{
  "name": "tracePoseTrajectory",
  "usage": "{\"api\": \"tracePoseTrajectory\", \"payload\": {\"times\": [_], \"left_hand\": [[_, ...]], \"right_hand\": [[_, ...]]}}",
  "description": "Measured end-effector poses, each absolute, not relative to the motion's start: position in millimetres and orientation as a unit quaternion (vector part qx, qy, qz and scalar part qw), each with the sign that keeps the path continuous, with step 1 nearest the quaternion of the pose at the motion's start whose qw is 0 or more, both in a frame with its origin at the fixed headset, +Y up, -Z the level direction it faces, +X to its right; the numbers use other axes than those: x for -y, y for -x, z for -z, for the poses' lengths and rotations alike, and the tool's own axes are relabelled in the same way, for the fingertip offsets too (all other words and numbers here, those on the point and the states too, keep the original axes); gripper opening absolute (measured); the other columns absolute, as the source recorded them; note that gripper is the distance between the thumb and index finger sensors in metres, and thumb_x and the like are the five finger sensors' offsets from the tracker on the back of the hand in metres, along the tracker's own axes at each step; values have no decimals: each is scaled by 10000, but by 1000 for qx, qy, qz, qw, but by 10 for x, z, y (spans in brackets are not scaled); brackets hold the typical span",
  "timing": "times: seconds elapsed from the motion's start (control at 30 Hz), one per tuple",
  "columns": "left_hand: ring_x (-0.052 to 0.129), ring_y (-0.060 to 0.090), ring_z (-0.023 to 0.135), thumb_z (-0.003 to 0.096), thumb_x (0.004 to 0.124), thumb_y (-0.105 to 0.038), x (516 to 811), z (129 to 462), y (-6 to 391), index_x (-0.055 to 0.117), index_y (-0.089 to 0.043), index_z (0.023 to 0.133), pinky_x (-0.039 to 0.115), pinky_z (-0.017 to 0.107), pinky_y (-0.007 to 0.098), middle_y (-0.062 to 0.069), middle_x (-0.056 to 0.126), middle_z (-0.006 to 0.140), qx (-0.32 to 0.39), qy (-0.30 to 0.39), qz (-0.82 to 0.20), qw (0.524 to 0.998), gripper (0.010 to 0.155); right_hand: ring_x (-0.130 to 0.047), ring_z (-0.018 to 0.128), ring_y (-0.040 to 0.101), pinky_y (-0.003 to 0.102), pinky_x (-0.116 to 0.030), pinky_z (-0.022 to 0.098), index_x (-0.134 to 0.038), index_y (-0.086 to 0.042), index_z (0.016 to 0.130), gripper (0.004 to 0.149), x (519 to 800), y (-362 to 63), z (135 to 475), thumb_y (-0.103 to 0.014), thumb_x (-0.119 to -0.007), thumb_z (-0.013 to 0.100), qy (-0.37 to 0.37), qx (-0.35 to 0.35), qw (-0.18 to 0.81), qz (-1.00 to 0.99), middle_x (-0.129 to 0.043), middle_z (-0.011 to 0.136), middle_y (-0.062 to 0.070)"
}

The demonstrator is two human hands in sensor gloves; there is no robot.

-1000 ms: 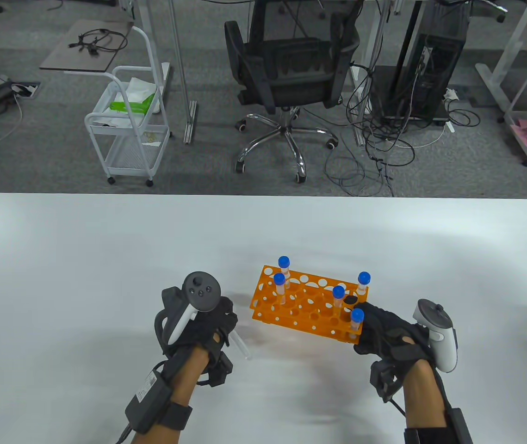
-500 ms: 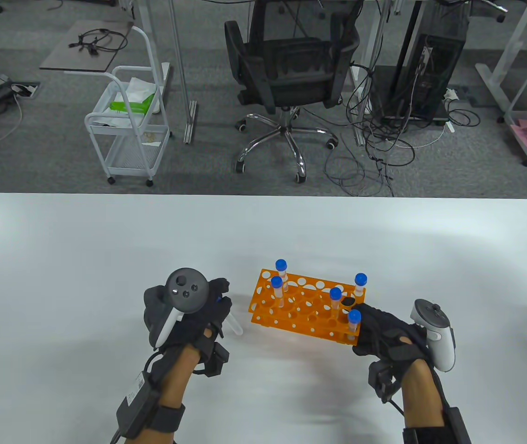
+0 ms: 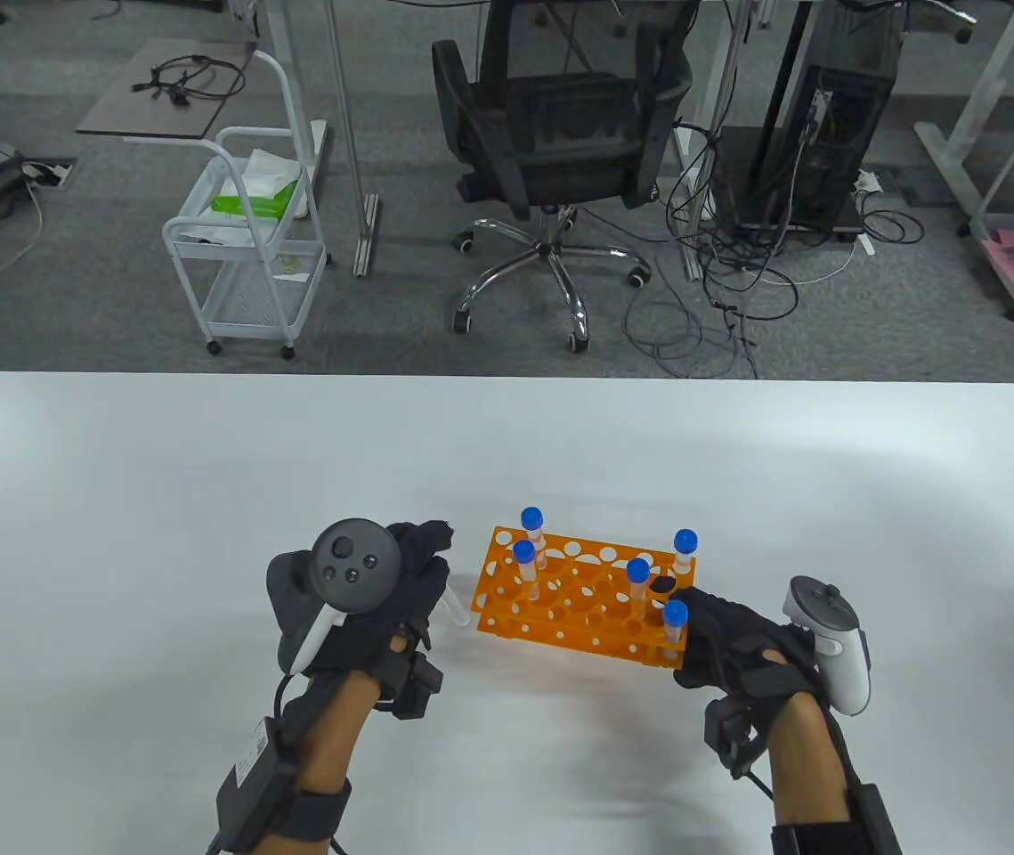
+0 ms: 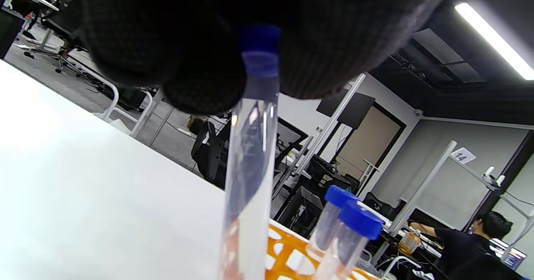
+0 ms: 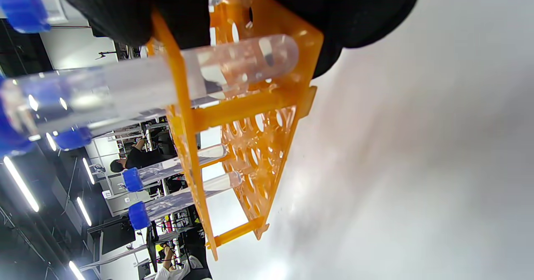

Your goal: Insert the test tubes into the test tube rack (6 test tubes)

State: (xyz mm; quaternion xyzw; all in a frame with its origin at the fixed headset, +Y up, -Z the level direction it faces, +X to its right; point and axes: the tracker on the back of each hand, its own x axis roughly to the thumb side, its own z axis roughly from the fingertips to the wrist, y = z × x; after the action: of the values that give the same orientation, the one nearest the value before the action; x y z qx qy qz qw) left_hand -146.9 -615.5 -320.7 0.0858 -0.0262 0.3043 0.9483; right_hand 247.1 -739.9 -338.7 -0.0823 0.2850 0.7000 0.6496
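Note:
An orange test tube rack stands on the white table, with several blue-capped tubes upright in its holes. My right hand grips the rack's right end; in the right wrist view its fingers curl over the rack beside a seated tube. My left hand holds one more clear tube by its blue cap, just left of the rack. The tube's body hangs down next to the rack's edge.
Beyond the table's far edge are a black office chair, a white wire cart and floor cables. A person sits at a desk far off in the left wrist view.
My left hand turned and lifted, bringing the held tube more upright and nearer the rack's left end. The right hand shifted the rack slightly left.

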Motion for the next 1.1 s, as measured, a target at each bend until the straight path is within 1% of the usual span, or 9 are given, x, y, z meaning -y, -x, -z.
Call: {"api": "tracePoseTrajectory", "payload": {"times": [0.27,0.53,1.1], "left_hand": [[1013,281,582,416,911,-262,6081,3149,1427,902,-236,846,897,422,423,118,928,884,46,-110,-304,945,431],[1007,274,586,421,903,-268,6025,3092,1364,871,-238,873,892,424,418,115,920,886,58,-126,-303,943,453],[1022,246,593,411,921,-288,6195,3168,1253,867,-240,874,915,434,394,101,918,882,71,-112,-267,954,468]], "right_hand": [[-866,782,354,535,-726,574,-743,-367,959,484,7403,-2464,3387,-549,-703,513,77,-286,649,-700,-699,1038,161],[-867,781,353,535,-726,574,-744,-367,958,483,7412,-2452,3386,-549,-703,513,77,-289,646,-703,-700,1038,160],[-868,780,355,535,-726,573,-743,-368,959,482,7412,-2446,3385,-548,-703,514,70,-290,647,-701,-700,1038,163]]}}
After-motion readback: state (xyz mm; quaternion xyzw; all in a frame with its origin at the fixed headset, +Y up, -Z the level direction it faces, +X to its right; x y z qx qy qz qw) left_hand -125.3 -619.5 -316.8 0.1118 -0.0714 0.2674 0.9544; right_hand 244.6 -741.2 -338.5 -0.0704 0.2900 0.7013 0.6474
